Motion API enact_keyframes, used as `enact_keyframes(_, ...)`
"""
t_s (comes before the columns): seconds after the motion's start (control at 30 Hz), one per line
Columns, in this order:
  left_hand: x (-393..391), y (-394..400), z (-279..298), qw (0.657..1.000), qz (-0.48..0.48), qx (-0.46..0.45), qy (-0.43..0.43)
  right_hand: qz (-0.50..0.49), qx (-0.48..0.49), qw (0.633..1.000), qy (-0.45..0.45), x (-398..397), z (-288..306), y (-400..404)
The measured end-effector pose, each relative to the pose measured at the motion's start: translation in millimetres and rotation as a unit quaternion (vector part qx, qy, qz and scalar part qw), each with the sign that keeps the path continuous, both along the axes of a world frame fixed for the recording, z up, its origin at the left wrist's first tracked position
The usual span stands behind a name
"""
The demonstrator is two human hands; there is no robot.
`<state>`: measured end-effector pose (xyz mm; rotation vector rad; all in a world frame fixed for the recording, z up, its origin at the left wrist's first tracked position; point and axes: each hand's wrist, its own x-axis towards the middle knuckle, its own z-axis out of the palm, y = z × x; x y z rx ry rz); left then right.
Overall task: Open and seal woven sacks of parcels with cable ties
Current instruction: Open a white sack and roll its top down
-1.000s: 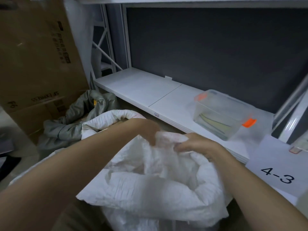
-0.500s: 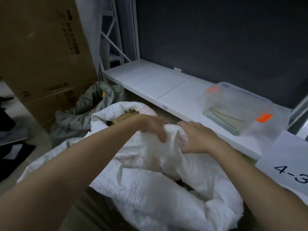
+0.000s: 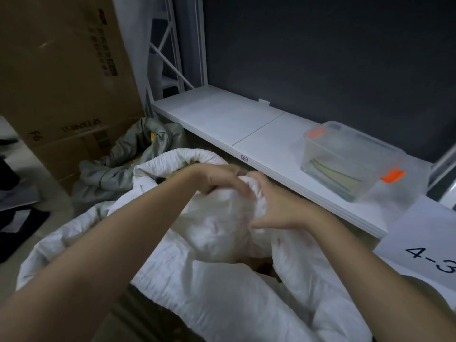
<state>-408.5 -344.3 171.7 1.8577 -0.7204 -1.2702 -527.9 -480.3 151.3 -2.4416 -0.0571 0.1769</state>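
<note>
We see both bare hands meeting at the gathered mouth of a white woven plastic sack, which lies slumped in the lower middle of the view, just in front of the low white shelf board. The left hand comes in from the lower left and its fingers curl down over the top of the bunched fabric, clamped on it. The right hand comes from the lower right; its fingers wrap the same bunch from the far side and its thumb lies along the near side, so the two hands touch at the knot of cloth — motion blur hides the fingertips' exact placing. Below the grip the sack bulges into a rounded white lump, and a dark gap opens under it where the fabric folds apart; what is inside we cannot tell.

Behind the sack, to the left, a crumpled grey-green cloth bag lies against a large brown cardboard box. On the shelf board, well to the right of the hands, stands a clear plastic lidded box with orange clips, holding flat pale strips. A white paper sign printed "4-3" sits at the right edge — partly cut off by the frame.
</note>
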Motion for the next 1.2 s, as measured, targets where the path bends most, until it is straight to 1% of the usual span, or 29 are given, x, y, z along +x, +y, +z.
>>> enact_keyframes(0.07, 10, -2, 13, 0.999, -0.005, -0.044, -0.001, -0.106, -0.04, 0.992, -0.061, 10, 7, 3)
enact_keyframes(0.13, 20, -4, 23, 0.981, -0.027, 0.035, -0.188, -0.198, -0.09, 0.973, -0.073, 23, 13, -6)
enact_keyframes(0.17, 21, -5, 24, 0.934, -0.051, 0.109, -0.338, -0.218, -0.051, 0.974, -0.031, 29, 15, -15)
enact_keyframes(0.2, 20, -8, 21, 0.858, -0.065, 0.173, -0.48, -0.22, 0.019, 0.975, 0.037, 32, 20, -20)
enact_keyframes(0.23, 17, -12, 16, 0.8, -0.055, 0.192, -0.566, -0.22, 0.038, 0.971, 0.09, 32, 22, -24)
enact_keyframes(0.27, 14, -15, 11, 0.787, -0.037, 0.176, -0.59, -0.21, -0.014, 0.971, 0.11, 30, 24, -24)
enact_keyframes(0.3, 12, -15, 7, 0.816, -0.023, 0.151, -0.558, -0.207, -0.128, 0.967, 0.075, 31, 23, -22)
enact_keyframes(0.33, 11, -14, 6, 0.886, 0.01, 0.095, -0.455, -0.194, -0.243, 0.95, -0.001, 30, 21, -19)
enact_keyframes(0.37, 6, -12, 10, 0.95, 0.042, 0.033, -0.309, -0.162, -0.308, 0.934, -0.078, 31, 17, -14)
enact_keyframes(0.4, 2, -9, 15, 0.982, 0.067, -0.018, -0.174, -0.135, -0.316, 0.929, -0.136, 27, 17, -5)
enact_keyframes(0.43, 3, -6, 17, 0.99, 0.062, -0.036, -0.119, -0.128, -0.296, 0.936, -0.138, 27, 15, -2)
enact_keyframes(0.47, 1, -5, 18, 0.986, 0.029, -0.01, -0.163, -0.146, -0.237, 0.955, -0.104, 27, 15, -6)
enact_keyframes(0.5, -4, -3, 18, 0.959, -0.026, 0.058, -0.277, -0.182, -0.136, 0.974, -0.024, 30, 18, -16)
enact_keyframes(0.53, -7, -5, 14, 0.901, -0.067, 0.125, -0.409, -0.203, -0.028, 0.977, 0.063, 29, 23, -24)
enact_keyframes(0.57, -9, -6, 10, 0.845, -0.079, 0.163, -0.503, -0.206, 0.019, 0.971, 0.124, 27, 27, -30)
enact_keyframes(0.6, -9, -6, 6, 0.83, -0.055, 0.159, -0.531, -0.185, -0.011, 0.973, 0.134, 27, 28, -35)
enact_keyframes(0.63, -7, -5, 4, 0.847, -0.017, 0.135, -0.514, -0.154, -0.123, 0.976, 0.092, 29, 29, -35)
enact_keyframes(0.7, -5, -1, 7, 0.947, 0.049, 0.032, -0.316, -0.093, -0.292, 0.949, -0.071, 32, 26, -25)
enact_keyframes(0.73, -6, 1, 11, 0.982, 0.064, -0.03, -0.173, -0.077, -0.285, 0.947, -0.126, 32, 28, -16)
enact_keyframes(0.77, -7, 5, 15, 0.993, 0.066, -0.066, -0.068, -0.079, -0.243, 0.958, -0.133, 33, 30, -13)
enact_keyframes(0.8, -6, 7, 16, 0.996, 0.053, -0.058, -0.04, -0.095, -0.18, 0.974, -0.104, 35, 32, -16)
enact_keyframes(0.87, -13, 7, 18, 0.98, 0.013, 0.051, -0.193, -0.132, -0.096, 0.986, 0.043, 36, 40, -27)
enact_keyframes(0.93, -13, 3, 14, 0.92, 0.025, 0.1, -0.377, -0.118, -0.198, 0.965, 0.127, 36, 45, -31)
enact_keyframes(0.97, -11, 2, 13, 0.92, 0.036, 0.074, -0.383, -0.098, -0.289, 0.948, 0.094, 37, 46, -28)
enact_keyframes(1.0, -9, 3, 13, 0.945, 0.073, 0.017, -0.319, -0.079, -0.344, 0.935, 0.026, 38, 46, -21)
enact_keyframes(1.07, -8, 7, 20, 0.98, 0.109, -0.048, -0.162, -0.057, -0.275, 0.956, -0.085, 40, 44, -7)
enact_keyframes(1.1, -6, 9, 21, 0.981, 0.097, -0.045, -0.16, -0.069, -0.199, 0.975, -0.074, 40, 46, -7)
enact_keyframes(1.13, -5, 10, 20, 0.97, 0.063, 0.01, -0.234, -0.096, -0.131, 0.987, -0.015, 42, 48, -11)
enact_keyframes(1.2, -3, 8, 14, 0.863, -0.013, 0.152, -0.481, -0.131, -0.104, 0.978, 0.123, 39, 49, -21)
